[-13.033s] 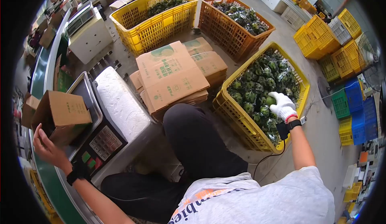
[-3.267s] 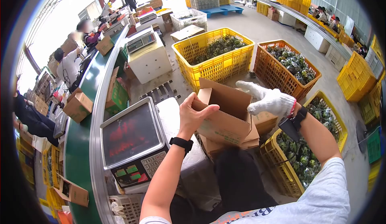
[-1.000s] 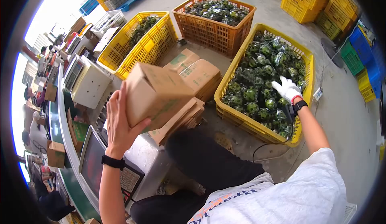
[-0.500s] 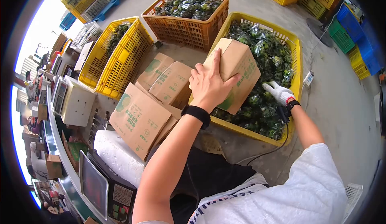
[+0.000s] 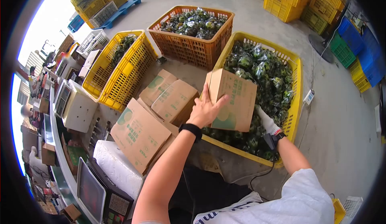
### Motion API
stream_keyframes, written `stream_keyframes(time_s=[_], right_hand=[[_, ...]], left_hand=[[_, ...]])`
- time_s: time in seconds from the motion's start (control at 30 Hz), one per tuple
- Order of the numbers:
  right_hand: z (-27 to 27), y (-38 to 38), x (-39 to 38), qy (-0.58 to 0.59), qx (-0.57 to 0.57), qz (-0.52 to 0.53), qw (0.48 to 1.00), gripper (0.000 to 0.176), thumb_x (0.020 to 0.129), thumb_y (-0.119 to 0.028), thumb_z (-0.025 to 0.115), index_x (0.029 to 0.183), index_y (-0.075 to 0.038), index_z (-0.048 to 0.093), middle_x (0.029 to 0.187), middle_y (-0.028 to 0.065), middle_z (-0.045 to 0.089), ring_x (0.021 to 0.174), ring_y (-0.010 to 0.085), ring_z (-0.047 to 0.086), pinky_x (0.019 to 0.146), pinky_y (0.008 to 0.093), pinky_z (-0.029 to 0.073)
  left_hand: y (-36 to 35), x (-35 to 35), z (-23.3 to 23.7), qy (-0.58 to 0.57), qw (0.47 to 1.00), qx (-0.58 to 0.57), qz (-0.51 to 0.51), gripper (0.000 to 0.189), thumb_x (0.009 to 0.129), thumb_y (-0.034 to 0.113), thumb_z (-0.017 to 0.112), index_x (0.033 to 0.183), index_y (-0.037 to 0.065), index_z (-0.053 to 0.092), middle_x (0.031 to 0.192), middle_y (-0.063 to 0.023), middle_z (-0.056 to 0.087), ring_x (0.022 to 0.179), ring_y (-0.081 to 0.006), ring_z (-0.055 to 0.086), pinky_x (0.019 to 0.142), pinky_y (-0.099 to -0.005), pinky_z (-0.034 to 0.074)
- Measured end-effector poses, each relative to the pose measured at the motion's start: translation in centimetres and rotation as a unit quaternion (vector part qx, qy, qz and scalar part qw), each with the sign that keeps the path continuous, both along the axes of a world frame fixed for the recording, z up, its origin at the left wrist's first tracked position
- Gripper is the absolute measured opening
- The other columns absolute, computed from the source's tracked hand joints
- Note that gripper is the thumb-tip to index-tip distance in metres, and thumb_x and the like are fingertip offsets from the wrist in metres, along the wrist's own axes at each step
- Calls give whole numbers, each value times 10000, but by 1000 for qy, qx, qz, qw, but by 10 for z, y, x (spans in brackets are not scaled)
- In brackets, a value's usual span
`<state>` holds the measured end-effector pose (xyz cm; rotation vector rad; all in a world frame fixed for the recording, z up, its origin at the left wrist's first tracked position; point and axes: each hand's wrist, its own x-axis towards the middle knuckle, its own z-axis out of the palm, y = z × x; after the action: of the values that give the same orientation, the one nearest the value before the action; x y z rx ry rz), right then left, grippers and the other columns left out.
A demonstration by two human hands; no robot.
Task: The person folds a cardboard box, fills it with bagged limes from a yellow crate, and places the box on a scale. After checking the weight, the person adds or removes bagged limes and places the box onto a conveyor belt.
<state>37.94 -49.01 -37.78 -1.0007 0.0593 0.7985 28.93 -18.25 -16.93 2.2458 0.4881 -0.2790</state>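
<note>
A brown cardboard box (image 5: 235, 101) with green print stands tilted over the near left part of a large yellow crate (image 5: 296, 103), which is full of dark green produce in clear plastic bags (image 5: 261, 65). My bare left hand (image 5: 207, 109) lies against the box's left side, its fingers apart and thumb across the printed face. My right hand (image 5: 267, 121), in a white glove, is at the box's right edge over the bags; the box hides its fingertips. Flattened cardboard boxes (image 5: 140, 135) lie left of my left forearm.
An orange crate (image 5: 189, 47) of bagged produce stands beyond, and a yellow crate (image 5: 126, 75) stands to the left. A scale (image 5: 98, 192) and a white foam box (image 5: 116, 163) are at the lower left. A cable runs along the floor right of the large crate.
The box has turned so its printed face shows more. My right hand has moved left and down to the box's edge. My left hand has shifted down its side. The view has tilted up.
</note>
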Motion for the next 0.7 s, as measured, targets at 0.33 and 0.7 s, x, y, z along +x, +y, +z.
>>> stream_keyframes(time_s=[0.33, 0.7], right_hand=[[103, 52, -31, -123, -11, -40, 992, 559, 1114, -403, 416, 1536, -37, 449, 1517, 85, 524, 1378, 211, 492, 1168, 366, 367], [283, 166, -23, -181, -66, 151, 970, 499, 1115, -414, 447, 1404, -23, 557, 1294, 50, 648, 1110, 120, 589, 970, 294, 494]], left_hand=[[8, -20, -5, -37, 997, -63, 13, 1201, 817, 897, 489, 1671, 183, 39, 1328, -453, 459, 1233, -568, 530, 1066, -550, 430], [45, -107, 1, -63, 690, -695, 190, 700, 1034, 607, 495, 1497, 82, 485, 1430, -124, 611, 1289, -264, 610, 1100, -436, 487]])
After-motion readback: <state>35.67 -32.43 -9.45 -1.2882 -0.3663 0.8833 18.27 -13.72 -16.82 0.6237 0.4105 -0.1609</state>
